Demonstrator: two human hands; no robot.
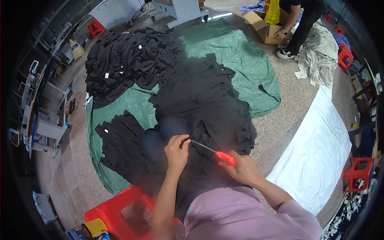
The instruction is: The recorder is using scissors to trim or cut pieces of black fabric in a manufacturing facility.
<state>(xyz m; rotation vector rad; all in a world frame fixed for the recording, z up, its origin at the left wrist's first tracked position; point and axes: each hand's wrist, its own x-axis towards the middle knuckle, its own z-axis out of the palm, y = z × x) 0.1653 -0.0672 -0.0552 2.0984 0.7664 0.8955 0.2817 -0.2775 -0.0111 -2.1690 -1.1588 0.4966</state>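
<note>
In my right hand (pixel 243 169) is a red-handled tool (pixel 226 158) with a slim metal shaft, much like a screwdriver, its handle wrapped by my fingers. The shaft slants up and left toward my left hand (pixel 177 152). There, my thumb and fingers are pinched together right at the tip; whatever lies between them is too small to make out. Beneath both hands, black garments (pixel 200 92) are spread over my lap and ahead of it. A smaller heap of black garments (pixel 122 138) with a white tag lies to the left.
A green sheet (pixel 236 60) lies under the garments, with a large black clothing pile (pixel 128 60) far left. A white sheet (pixel 316 148) covers floor at right. Red stools (pixel 114 206) stand around. A person bends over a cardboard box (pixel 264 30) at far right.
</note>
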